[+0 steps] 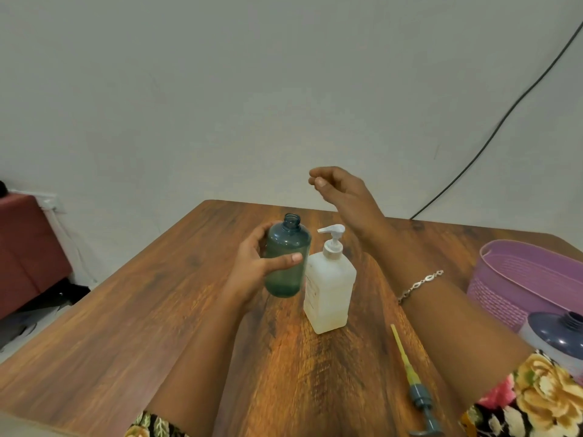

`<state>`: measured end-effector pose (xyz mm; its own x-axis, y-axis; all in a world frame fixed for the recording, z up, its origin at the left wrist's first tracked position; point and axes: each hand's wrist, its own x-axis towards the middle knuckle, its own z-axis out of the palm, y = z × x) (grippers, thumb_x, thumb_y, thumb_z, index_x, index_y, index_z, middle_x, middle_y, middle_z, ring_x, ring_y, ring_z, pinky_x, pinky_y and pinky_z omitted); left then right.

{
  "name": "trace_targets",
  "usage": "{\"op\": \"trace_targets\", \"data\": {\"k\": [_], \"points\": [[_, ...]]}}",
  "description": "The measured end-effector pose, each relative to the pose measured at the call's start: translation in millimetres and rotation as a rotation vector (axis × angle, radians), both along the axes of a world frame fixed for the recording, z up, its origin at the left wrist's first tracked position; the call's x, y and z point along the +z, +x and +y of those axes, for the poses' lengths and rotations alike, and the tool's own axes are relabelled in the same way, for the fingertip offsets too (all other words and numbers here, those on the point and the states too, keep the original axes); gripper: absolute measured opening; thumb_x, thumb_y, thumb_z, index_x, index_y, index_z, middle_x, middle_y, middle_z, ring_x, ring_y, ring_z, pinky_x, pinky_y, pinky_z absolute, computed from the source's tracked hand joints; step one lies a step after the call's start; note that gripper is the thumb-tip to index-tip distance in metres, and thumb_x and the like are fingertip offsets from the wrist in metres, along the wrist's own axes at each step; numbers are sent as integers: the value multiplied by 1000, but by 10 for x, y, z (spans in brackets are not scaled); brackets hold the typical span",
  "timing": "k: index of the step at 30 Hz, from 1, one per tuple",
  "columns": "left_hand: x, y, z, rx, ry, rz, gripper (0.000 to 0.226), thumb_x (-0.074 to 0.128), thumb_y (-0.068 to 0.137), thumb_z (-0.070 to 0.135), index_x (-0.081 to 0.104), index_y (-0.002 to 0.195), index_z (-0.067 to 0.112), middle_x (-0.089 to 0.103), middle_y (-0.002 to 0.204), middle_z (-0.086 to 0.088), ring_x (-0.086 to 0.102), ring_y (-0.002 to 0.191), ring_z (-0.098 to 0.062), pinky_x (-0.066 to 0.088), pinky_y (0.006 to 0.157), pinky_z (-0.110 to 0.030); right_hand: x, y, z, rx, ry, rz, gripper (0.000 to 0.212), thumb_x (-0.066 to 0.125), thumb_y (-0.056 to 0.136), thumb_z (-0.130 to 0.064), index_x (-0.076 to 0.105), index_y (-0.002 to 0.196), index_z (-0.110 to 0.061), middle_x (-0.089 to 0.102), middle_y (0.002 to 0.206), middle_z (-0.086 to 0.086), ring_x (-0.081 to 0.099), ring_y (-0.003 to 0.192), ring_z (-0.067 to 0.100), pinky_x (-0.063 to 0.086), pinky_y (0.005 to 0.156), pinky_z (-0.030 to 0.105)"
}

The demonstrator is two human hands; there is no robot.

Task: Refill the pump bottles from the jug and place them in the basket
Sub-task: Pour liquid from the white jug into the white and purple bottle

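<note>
Two bottles are seen near the middle of the wooden table (pixel 157 326), just beside each other. The teal bottle (pixel 288 244) is gripped by the left hand (pixel 252 266), the thumb laid across its front and the fingers curled round its far side. Its long axis is kept close to upright, leaning slightly, with the uncapped neck pointing up. Whether its base touches the table cannot be told. The white pump bottle (pixel 329 294) is stood upright to its right, its nozzle turned left toward the teal bottle's neck. The right hand (pixel 337 184) is raised above and behind both bottles, its fingers loosely curled, and nothing is seen in it. A loose pump (pixel 409 373) is laid flat near the front edge, its yellow tube pointing away from the person and its head toward them. The purple basket (pixel 504 288) is set at the table's right edge, and the jug (pixel 555 335) is stood just in front of it, its threaded neck uncapped. Bare tabletop is left to the left of the teal bottle and between the bottles and the basket.
</note>
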<state>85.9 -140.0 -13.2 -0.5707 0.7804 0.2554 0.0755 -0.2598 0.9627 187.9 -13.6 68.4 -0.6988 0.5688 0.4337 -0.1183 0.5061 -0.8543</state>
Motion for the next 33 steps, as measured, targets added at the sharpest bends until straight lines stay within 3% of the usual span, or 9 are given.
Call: {"op": "trace_targets", "data": {"k": [3, 8, 13, 16, 21, 26, 31, 33], "points": [[43, -15, -55, 18, 41, 2, 63, 78, 52, 14, 56, 111, 21, 65, 108, 0, 62, 100, -18, 52, 80, -29, -85, 19, -212, 152, -83, -8, 36, 50, 92, -7, 49, 128, -14, 54, 129, 1, 49, 119, 9, 42, 94, 14], [48, -33, -150, 36, 55, -5, 69, 81, 49, 18, 56, 113, 20, 64, 109, -2, 61, 102, -19, 51, 85, -34, -419, -24, -468, 215, -143, -121, 71, 56, 79, 9, 33, 140, -18, 41, 142, 0, 38, 132, 14, 37, 107, 29], [-70, -67, -267, 45, 36, -47, 68, 80, 53, 9, 54, 116, 14, 63, 111, -6, 61, 103, -23, 51, 87, -37, -734, -63, -579, 256, -199, -121, 72, 59, 75, 10, 35, 128, -33, 44, 134, 0, 42, 127, 17, 39, 106, 41], [-137, -91, -324, 44, 40, -62, 68, 78, 54, 10, 53, 117, 11, 62, 110, -8, 61, 102, -24, 53, 82, -34, -907, -132, -643, 238, -224, -182, 82, 65, 72, 9, 31, 136, -27, 44, 136, 4, 43, 126, 22, 42, 103, 45], [-279, -195, -350, 78, 10, -79, 59, 71, 63, 0, 51, 118, 12, 60, 110, -8, 60, 101, -22, 53, 82, -33, -1114, -341, -748, 147, -241, -219, 87, 74, 70, 0, 28, 139, -27, 42, 137, 2, 42, 127, 21, 41, 104, 43], [-489, -316, -346, 86, -33, -93, 55, 65, 71, -6, 48, 117, 18, 57, 108, -2, 57, 98, -15, 52, 70, -19, -1317, -529, -800, 137, -245, -258, 82, 70, 78, -9, 20, 140, -31, 40, 134, -3, 42, 120, 14, 42, 97, 29], [-641, -427, -331, 77, -68, -117, 60, 69, 69, -3, 46, 120, 17, 55, 111, -3, 56, 100, -15, 51, 72, -20, -1445, -672, -790, 120, -295, -302, 80, 68, 80, -9, 19, 141, -31, 40, 139, 3, 43, 125, 24, 43, 102, 45], [-680, -462, -315, 80, -83, -117, 58, 68, 69, -4, 46, 117, 20, 54, 112, -2, 55, 102, -15, 49, 75, -22, -1495, -694, -773, 113, -270, -306, 80, 67, 80, -7, 20, 140, -30, 41, 138, 3, 43, 125, 24, 42, 102, 45]]}}
